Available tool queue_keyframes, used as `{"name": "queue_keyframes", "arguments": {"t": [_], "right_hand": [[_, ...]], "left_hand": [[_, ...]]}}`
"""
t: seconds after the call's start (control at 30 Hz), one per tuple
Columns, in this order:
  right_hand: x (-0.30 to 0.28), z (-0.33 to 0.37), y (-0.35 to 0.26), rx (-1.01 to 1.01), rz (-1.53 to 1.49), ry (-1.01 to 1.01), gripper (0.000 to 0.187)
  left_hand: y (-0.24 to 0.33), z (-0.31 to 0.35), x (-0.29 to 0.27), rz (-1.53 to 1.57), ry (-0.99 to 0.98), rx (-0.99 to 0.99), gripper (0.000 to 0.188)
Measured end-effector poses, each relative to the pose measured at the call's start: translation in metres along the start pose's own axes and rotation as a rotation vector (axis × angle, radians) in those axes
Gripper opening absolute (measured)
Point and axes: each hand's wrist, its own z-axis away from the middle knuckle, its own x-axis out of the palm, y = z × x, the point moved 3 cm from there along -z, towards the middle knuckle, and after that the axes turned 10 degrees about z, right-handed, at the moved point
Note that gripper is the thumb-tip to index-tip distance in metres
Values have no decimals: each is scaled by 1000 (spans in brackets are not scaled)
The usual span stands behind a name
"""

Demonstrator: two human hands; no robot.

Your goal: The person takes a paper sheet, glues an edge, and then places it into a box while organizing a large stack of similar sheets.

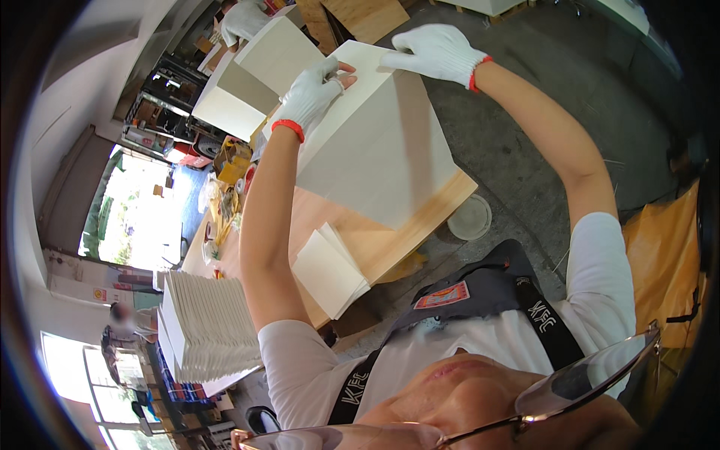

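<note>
A large white box-shaped piece (375, 161) with smooth flat sides rests on the wooden table (450, 187) in front of me. On its upper face lies my left hand (311, 96), in a white knit glove with a red cuff; some fingertips are bare, and the fingers are slightly bent and apart. My right hand (439, 54), gloved the same way, reaches over the far right edge of the piece. Its fingers are stretched out, the tips at the top edge, and I see nothing held in it.
Flat white sheets (330, 270) lie fanned on the near side of the table; a tall stack of white panels (206, 326) stands to the left. More white boxes (274, 60) are beyond. Tapes and tools (221, 206) line the left table edge. A round tub (471, 217) sits right.
</note>
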Motion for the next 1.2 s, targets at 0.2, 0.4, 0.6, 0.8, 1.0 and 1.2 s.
{"name": "queue_keyframes", "arguments": {"t": [0.2,0.4,0.6,0.8,1.0,1.2], "right_hand": [[-14,-31,-16,-284,93,244,45],[6,-27,-15,159,-690,23,57],[15,-11,-15,157,-790,246,49],[24,-11,-14,161,-757,274,47],[25,-9,-15,154,-740,283,46],[27,-9,-14,188,-673,273,47]], "left_hand": [[4,10,14,3,138,206,21],[7,12,15,211,86,282,27],[-1,3,14,485,-8,278,39],[9,12,16,446,-17,253,56],[0,9,17,574,36,331,51],[15,18,13,200,39,278,43]]}}
